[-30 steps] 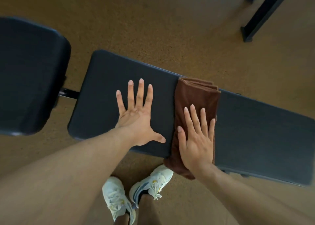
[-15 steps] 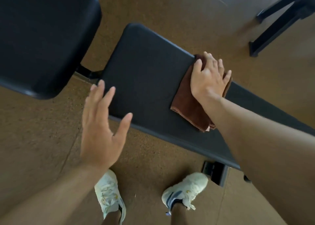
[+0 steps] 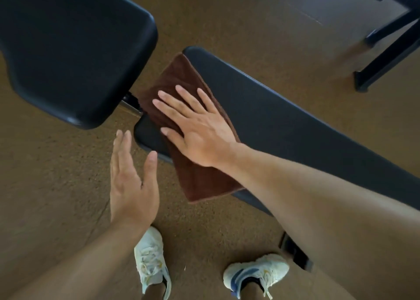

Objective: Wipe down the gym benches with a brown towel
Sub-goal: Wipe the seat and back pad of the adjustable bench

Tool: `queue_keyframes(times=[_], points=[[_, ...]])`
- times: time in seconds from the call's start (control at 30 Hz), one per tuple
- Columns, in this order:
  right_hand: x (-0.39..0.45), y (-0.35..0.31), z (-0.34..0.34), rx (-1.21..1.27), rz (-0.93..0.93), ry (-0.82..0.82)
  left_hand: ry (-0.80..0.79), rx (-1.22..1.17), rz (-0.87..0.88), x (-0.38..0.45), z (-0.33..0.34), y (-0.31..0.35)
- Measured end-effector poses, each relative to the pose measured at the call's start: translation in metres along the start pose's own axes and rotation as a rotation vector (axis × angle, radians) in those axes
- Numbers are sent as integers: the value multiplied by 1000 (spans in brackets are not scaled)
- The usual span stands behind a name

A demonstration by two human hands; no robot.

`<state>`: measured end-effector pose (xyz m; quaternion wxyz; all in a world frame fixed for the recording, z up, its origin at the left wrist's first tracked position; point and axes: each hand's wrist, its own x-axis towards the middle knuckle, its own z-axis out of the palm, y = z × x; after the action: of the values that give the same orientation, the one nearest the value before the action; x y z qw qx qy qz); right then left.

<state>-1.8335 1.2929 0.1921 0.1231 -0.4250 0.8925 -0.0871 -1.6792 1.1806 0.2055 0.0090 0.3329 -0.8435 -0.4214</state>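
Right hand (image 3: 200,126) lay flat on towel (image 3: 200,181) at the bench (image 3: 295,117) end; left hand (image 3: 131,181) hovered open (you needed even palm pressure).

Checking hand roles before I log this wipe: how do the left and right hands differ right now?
The right hand presses flat on the brown towel atop the long bench pad; the left hand holds nothing, beside the pad's end. Right fingers are spread, left fingers together. Both are open and bare.
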Motion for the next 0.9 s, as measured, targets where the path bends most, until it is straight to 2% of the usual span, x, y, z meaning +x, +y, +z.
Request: queue_keyframes(times=[0.07, 0.1, 0.27, 0.4, 0.47, 0.5, 0.63, 0.7, 0.8, 0.9], points=[[-4, 31, -7, 3, 97, 35, -15, 35, -6, -5, 1, 0], [-10, 46, -10, 9, 213, 69, -19, 37, -13, -7, 1, 1], [-67, 102, -20, 139, 1013, 143, -39, -24, -17, -9, 5, 17], [-48, 69, -18, 278, 1252, 247, -33, -76, -25, -18, 7, 19], [-19, 40, -13, 299, 1185, 258, -36, -64, -22, -25, 6, 17], [-9, 24, -10, 274, 1054, 234, -41, -46, -7, -28, 5, 16], [-12, -6, 1, 92, 308, 104, -31, 67, 106, -30, 1, 16], [-32, 9, 3, 40, 127, 87, -29, 105, 131, -28, 8, 24], [-69, 49, 1, 30, 95, 81, -90, 138, 202, -28, 32, 51], [-120, 107, -5, 89, 281, 138, -190, 176, 271, -36, 67, 93]])
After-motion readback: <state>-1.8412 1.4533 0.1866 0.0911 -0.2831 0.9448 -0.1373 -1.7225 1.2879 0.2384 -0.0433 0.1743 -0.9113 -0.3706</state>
